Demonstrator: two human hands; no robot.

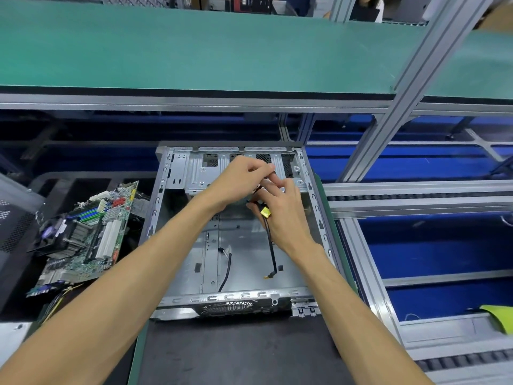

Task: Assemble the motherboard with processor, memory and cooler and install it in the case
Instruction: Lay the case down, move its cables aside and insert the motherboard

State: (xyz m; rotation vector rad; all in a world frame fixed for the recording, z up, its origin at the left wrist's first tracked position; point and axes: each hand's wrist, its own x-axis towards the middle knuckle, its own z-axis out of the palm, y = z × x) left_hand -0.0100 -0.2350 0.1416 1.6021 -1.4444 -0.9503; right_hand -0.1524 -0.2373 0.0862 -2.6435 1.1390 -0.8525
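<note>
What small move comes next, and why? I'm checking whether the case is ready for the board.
Probably tuck the black cable toward the case wall: both hands hold it over the floor, and the motherboard waits outside, left.

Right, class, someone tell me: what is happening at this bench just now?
A person is working inside an open, empty case. Both hands, left and right, handle a black cable with a yellow tag near the case's far end. The motherboard, cooler already fitted, lies left of the case, not yet installed.
</note>
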